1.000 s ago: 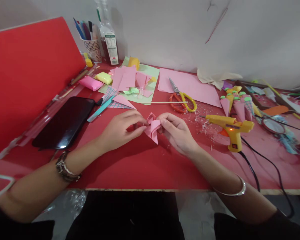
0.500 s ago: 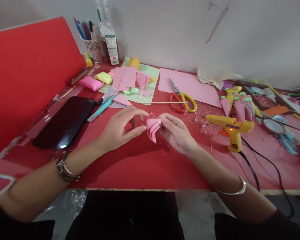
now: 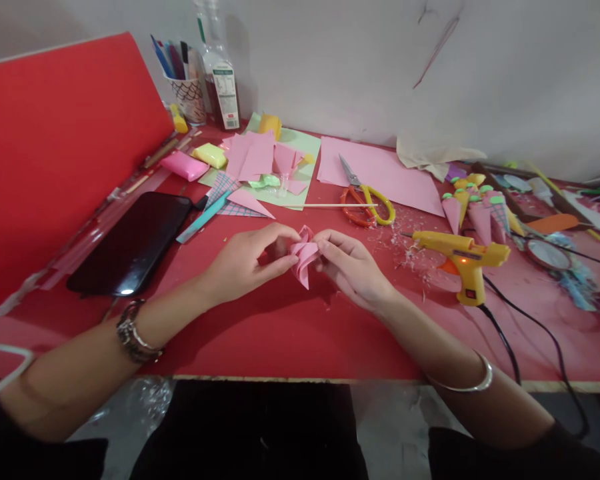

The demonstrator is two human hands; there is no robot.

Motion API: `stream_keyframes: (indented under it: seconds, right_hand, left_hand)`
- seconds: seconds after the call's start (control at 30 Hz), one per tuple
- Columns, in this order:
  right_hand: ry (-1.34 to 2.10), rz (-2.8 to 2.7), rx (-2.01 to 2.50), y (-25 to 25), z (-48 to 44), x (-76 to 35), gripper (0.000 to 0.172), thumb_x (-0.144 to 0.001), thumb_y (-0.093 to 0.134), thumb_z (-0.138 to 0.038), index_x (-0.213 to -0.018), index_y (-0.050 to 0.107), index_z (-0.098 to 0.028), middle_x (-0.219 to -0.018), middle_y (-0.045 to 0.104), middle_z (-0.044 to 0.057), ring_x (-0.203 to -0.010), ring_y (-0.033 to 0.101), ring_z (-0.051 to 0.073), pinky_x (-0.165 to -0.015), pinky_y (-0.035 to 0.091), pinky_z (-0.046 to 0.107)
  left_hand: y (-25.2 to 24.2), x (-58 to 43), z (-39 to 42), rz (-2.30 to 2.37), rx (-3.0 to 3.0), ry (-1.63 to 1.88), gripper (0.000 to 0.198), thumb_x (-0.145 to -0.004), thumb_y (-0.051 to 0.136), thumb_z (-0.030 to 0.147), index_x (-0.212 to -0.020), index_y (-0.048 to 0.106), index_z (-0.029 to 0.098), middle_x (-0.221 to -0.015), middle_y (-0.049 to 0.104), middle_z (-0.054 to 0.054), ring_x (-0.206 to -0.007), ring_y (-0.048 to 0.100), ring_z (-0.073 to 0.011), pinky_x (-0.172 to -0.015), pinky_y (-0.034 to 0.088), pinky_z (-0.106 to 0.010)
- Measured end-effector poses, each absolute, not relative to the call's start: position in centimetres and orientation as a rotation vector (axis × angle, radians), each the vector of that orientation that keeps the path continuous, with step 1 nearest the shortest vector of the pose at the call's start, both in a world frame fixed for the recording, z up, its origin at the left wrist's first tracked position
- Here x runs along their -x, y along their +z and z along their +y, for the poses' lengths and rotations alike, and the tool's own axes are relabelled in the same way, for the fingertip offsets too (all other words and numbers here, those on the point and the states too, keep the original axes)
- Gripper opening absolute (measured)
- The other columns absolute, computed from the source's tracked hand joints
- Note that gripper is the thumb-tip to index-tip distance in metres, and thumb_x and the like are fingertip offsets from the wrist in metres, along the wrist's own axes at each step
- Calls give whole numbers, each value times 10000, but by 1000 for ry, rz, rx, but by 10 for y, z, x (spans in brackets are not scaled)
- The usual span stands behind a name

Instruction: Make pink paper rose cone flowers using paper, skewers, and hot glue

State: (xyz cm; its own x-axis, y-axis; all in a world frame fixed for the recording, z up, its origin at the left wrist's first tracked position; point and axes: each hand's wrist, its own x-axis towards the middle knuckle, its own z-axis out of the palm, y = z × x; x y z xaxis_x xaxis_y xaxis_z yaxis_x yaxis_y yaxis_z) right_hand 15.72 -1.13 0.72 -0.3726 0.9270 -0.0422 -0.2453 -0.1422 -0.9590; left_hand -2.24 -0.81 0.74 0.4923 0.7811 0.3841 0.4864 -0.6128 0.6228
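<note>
1. Head view: a folded pink paper is sitting between the two hands, held up just above the red surface, near its middle.
2. The left hand is pinching the paper's left side between thumb and fingertips, the thumb lying below the forefinger.
3. The right hand is gripping the opposite side, its thumb pressing from the front while the other fingers are curling behind.
4. The hands are staying close but separate, with only the paper bridging them; its pointed lower end is hanging down between the two, and its folded upper part is rising beside the left forefinger.
5. Beyond the paper, a thin stick is lying crosswise, its right end reaching over the scissors, which are resting partly on pink sheets.
6. To the right of the right hand, a yellow glue gun is standing with a small orange light glowing; pale scraps are lying near its nozzle.
7. Farther right, small paper cones are lying bunched together.
8. To the left, a black phone is lying near the left forearm, with a turquoise strip just beside it.
</note>
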Motion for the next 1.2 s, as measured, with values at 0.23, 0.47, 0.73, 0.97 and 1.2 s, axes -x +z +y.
stream_keyframes:
  seconds: [0.23,0.47,0.73,0.97,1.2]
  right_hand:
    - [1684,-1166,860,8,-11,-157,201,-654,666,-341,-639,560,-170,-601,508,-49,-526,436,43,-533,370,185]
    - [1677,-1130,878,7,-11,-157,220,-634,683,-350,-641,562,-167,-604,525,-46,-528,433,41,-529,367,178]
    - [1665,-1124,852,7,-11,-158,195,-667,660,-333,-647,560,-166,-593,517,-49,-528,437,40,-530,375,177]
    - [1687,-1121,829,7,-12,-157,190,-679,653,-325,-651,557,-163,-601,526,-49,-524,445,37,-526,380,180]
    - [1672,-1152,849,6,-11,-157,206,-691,641,-339,-661,541,-162,-607,525,-49,-522,446,37,-525,382,186]
  left_hand:
    - [9,21,-8,1070,-2333,974,182,-798,471,346,-825,536,178,-659,576,27,-572,534,-85,-528,418,-182]
    - [8,21,-8,1074,-2311,989,235,-766,520,415,-790,536,182,-703,583,27,-547,532,-72,-536,434,-183]
    - [8,22,-8,1038,-2301,1004,180,-783,511,357,-762,528,179,-696,571,32,-549,524,-66,-543,432,-177]
    - [8,21,-8,1053,-2319,999,121,-789,481,269,-731,530,176,-664,553,29,-557,514,-73,-534,421,-186]
    - [7,21,-8,1002,-2320,987,121,-774,524,293,-739,530,177,-690,554,28,-574,510,-71,-542,420,-185]
